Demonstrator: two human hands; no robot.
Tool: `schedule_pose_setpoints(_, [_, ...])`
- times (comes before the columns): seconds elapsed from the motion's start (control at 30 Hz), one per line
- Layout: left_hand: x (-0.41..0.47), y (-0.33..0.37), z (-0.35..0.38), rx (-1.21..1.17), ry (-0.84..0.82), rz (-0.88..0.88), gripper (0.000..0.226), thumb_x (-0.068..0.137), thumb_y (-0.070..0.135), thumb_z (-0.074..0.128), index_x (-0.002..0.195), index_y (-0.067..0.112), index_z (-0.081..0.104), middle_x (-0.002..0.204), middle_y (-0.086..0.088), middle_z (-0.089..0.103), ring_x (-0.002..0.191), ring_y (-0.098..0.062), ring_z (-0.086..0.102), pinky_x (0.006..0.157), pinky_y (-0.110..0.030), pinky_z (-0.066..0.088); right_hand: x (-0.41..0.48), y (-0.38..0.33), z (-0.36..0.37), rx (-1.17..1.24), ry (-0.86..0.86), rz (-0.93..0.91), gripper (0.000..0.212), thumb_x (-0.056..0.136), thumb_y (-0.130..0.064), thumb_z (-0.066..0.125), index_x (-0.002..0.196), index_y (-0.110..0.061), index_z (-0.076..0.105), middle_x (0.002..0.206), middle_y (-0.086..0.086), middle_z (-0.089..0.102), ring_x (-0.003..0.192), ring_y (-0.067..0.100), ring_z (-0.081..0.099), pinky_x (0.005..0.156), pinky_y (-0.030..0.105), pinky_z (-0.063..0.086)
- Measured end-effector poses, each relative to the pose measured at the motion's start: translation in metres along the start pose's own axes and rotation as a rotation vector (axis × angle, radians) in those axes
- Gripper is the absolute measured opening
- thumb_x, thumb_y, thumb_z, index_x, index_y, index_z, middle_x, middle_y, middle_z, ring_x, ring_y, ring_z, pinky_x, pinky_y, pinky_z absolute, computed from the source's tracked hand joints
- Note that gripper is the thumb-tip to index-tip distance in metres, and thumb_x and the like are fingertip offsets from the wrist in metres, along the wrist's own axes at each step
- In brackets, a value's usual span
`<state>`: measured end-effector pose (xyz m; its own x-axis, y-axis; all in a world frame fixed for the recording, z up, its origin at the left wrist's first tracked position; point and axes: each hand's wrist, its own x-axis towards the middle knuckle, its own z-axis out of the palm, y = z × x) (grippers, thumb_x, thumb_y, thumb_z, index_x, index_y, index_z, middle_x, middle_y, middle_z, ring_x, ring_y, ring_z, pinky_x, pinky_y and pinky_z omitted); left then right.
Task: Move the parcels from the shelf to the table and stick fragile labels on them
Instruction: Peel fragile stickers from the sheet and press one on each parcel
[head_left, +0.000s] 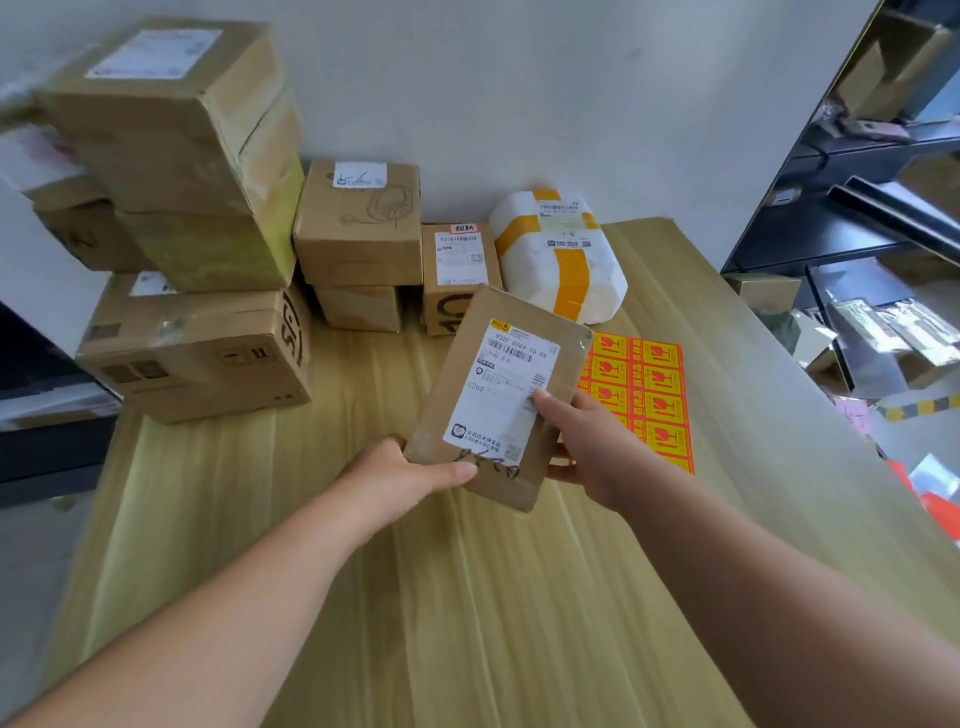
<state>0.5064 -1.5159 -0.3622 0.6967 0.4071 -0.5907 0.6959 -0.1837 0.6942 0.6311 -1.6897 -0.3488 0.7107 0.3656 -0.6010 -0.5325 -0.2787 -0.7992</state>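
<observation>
I hold a flat brown parcel (478, 364) with a white shipping label above the middle of the wooden table (467, 597). My left hand (405, 480) grips its near left corner, thumb on top. My right hand (587, 447) grips its right edge, thumb on the label. A sheet of orange and yellow fragile labels (644, 395) lies on the table just right of the parcel, partly hidden behind it and my right hand.
Several cardboard boxes (197, 353) are stacked at the table's far left against the wall, with smaller boxes (358, 228) and a white bag parcel with yellow tape (561, 254) at the back. A dark metal shelf (852, 208) with goods stands at the right.
</observation>
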Motion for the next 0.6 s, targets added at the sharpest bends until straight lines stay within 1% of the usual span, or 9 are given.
schedule_pose_setpoints(0.07, [0.004,-0.003,0.003,0.0,-0.019,-0.021,0.077,0.041,0.07,0.077,0.108,0.032,0.066,0.102,0.018,0.069,0.098,-0.005,0.061,0.084,-0.026,0.045,0.004,-0.001,-0.001,-0.055,0.001,-0.008,0.031,0.096,-0.038,0.057,0.125,-0.028,0.053,0.099,-0.008,0.07,0.092,0.016,0.067,0.086,0.044,0.054])
schedule_pose_setpoints(0.17, [0.007,-0.002,0.007,-0.083,-0.005,-0.006,0.073,0.047,0.065,0.08,0.109,0.029,0.066,0.102,0.016,0.069,0.099,-0.005,0.06,0.08,-0.024,0.043,0.009,-0.001,-0.004,-0.082,0.008,0.022,0.036,0.094,-0.04,0.058,0.127,-0.026,0.052,0.104,-0.005,0.069,0.094,0.02,0.068,0.089,0.047,0.055])
schedule_pose_setpoints(0.23, [0.005,0.006,0.008,-0.236,0.034,0.017,0.058,0.065,0.049,0.082,0.114,0.025,0.061,0.1,0.018,0.065,0.092,0.001,0.056,0.078,-0.023,0.039,0.01,0.001,-0.005,-0.03,0.014,0.086,0.037,0.094,-0.04,0.059,0.126,-0.022,0.052,0.108,0.0,0.067,0.095,0.025,0.068,0.085,0.045,0.056])
schedule_pose_setpoints(0.3, [0.005,0.017,0.009,-0.395,0.082,0.018,0.055,0.075,0.035,0.078,0.123,0.028,0.05,0.099,0.022,0.057,0.087,0.003,0.049,0.085,-0.029,0.034,0.009,0.004,-0.004,0.109,-0.003,0.163,0.036,0.094,-0.036,0.06,0.124,-0.017,0.054,0.109,0.006,0.065,0.09,0.028,0.067,0.076,0.04,0.056])
schedule_pose_setpoints(0.37, [0.007,0.026,0.009,-0.483,0.133,0.056,0.076,0.072,0.033,0.08,0.134,0.035,0.037,0.111,0.019,0.053,0.098,-0.003,0.05,0.091,-0.036,0.032,0.007,0.006,0.0,0.259,-0.037,0.218,0.03,0.096,-0.031,0.058,0.121,-0.015,0.055,0.107,0.01,0.065,0.086,0.03,0.067,0.072,0.039,0.055])
schedule_pose_setpoints(0.43, [0.009,0.033,0.01,-0.488,0.201,0.109,0.104,0.057,0.041,0.084,0.141,0.047,0.023,0.13,0.009,0.041,0.115,-0.013,0.046,0.098,-0.043,0.035,0.004,0.009,0.005,0.374,-0.083,0.251,0.026,0.098,-0.029,0.055,0.118,-0.013,0.054,0.11,0.013,0.065,0.086,0.031,0.067,0.072,0.04,0.055])
schedule_pose_setpoints(0.47, [0.01,0.036,0.01,-0.484,0.227,0.129,0.111,0.052,0.044,0.083,0.142,0.052,0.018,0.133,0.006,0.034,0.118,-0.015,0.043,0.102,-0.045,0.037,0.002,0.008,0.006,0.414,-0.105,0.264,0.024,0.099,-0.028,0.053,0.116,-0.011,0.053,0.112,0.016,0.065,0.084,0.031,0.068,0.07,0.04,0.055])
schedule_pose_setpoints(0.53, [0.012,0.042,0.007,-0.478,0.239,0.17,0.115,0.048,0.047,0.08,0.143,0.053,0.015,0.133,0.004,0.029,0.121,-0.015,0.041,0.106,-0.047,0.037,-0.001,0.008,0.007,0.451,-0.136,0.277,0.024,0.1,-0.029,0.051,0.114,-0.01,0.053,0.112,0.018,0.066,0.078,0.031,0.07,0.066,0.038,0.055])
schedule_pose_setpoints(0.6, [0.015,0.043,0.005,-0.452,0.225,0.176,0.114,0.042,0.054,0.082,0.137,0.057,0.02,0.135,0.005,0.034,0.121,-0.018,0.045,0.102,-0.051,0.041,-0.001,0.007,0.005,0.428,-0.125,0.269,0.025,0.099,-0.032,0.052,0.113,-0.012,0.053,0.11,0.017,0.066,0.073,0.028,0.071,0.064,0.036,0.054])
